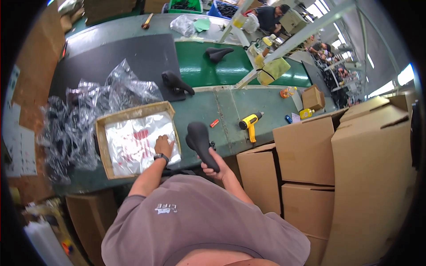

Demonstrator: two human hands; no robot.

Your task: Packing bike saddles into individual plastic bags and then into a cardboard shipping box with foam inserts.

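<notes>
A black bicycle saddle point(199, 136) is in my right hand point(215, 166), gripped near its narrow nose with the wide end pointing away from me. My left hand point(164, 145), with a dark watch on its wrist, lies on a stack of shiny silver plastic bags point(133, 144) with red print. Its fingers are stretched out over the top bag near the right side. The bags fill a shallow cardboard box point(100, 137) at the near edge of the workbench.
Plastic-wrapped saddles point(84, 115) are heaped on the left. Beyond the box lies another black saddle point(176, 83), and one more point(218, 54) rests on the green belt. A yellow heat gun point(251, 124) and a red lighter-like item point(214, 123) lie on the bench. Cardboard boxes point(306, 150) stand at right.
</notes>
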